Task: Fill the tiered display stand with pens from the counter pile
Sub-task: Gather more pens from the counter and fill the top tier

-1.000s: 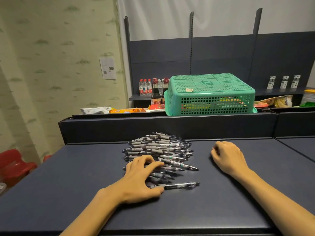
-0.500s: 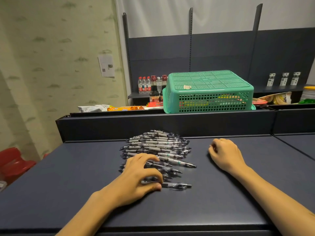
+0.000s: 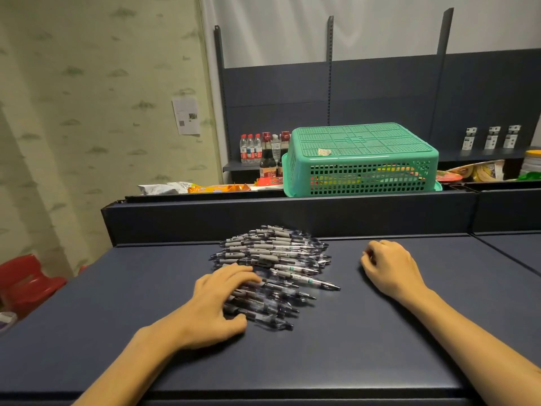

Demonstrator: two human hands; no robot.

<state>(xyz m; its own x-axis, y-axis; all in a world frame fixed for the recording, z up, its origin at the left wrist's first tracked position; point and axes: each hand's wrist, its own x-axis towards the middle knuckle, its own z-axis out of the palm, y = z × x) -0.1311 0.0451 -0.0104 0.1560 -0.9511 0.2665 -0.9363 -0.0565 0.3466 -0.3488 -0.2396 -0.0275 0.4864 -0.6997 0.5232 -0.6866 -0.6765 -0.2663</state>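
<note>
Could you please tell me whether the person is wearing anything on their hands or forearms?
Nothing is visible: the left hand and right hand are bare, with no gloves, rings, watch or bracelets. Both forearms are uncovered down to the frame's edge, so no sleeves appear.

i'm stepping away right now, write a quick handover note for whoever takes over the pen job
Left hand: fingers spread over the near edge of the pen pile, thumb against the nearest pens; whether any pen is actually gripped cannot be told.
Right hand: loosely curled, resting on the counter right of the pile, holding nothing.
Pens: all heaped mid-counter.
Stand: not in view.
Done: nothing that shows.
Left: pick up the pens, find the stand, fill it.
</note>
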